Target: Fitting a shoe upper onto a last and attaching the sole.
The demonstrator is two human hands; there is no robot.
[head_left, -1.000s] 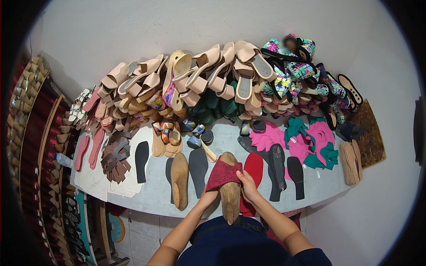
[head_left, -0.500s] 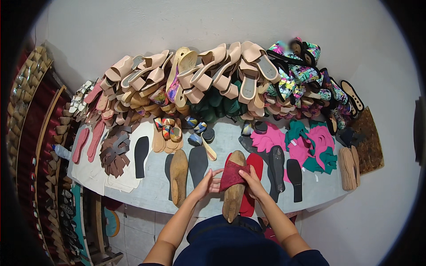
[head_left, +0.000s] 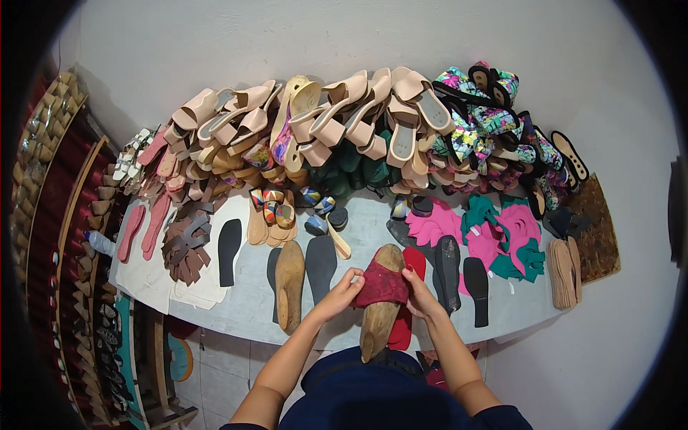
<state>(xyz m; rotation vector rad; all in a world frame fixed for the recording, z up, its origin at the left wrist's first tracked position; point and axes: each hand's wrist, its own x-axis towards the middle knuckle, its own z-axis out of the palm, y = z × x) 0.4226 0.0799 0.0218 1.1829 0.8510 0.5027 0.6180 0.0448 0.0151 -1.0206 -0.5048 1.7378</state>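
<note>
Just in front of my body a wooden shoe last (head_left: 378,331) points its narrow end toward me. Across its far half lies a dark red shoe upper (head_left: 387,283), a wide band. My left hand (head_left: 340,295) grips the band's left edge, thumb on top and the other fingers partly hidden. On the opposite edge, my right hand (head_left: 423,292) pinches the band with its thumb near the top. Red insoles (head_left: 412,264) lie on the table behind the last, partly covered by it and my right hand.
Left of my hands, a second wooden last (head_left: 289,287) lies between dark grey insoles (head_left: 320,266). Black soles (head_left: 447,269) lie to the right, near pink cut pieces (head_left: 435,221). Finished beige sandals (head_left: 358,107) are heaped along the wall. Shelves of lasts (head_left: 43,136) stand at left.
My left hand has closed from spread fingers onto the band's edge. The band now lies spread flatter across the last, and my right hand has shifted slightly right along it.
</note>
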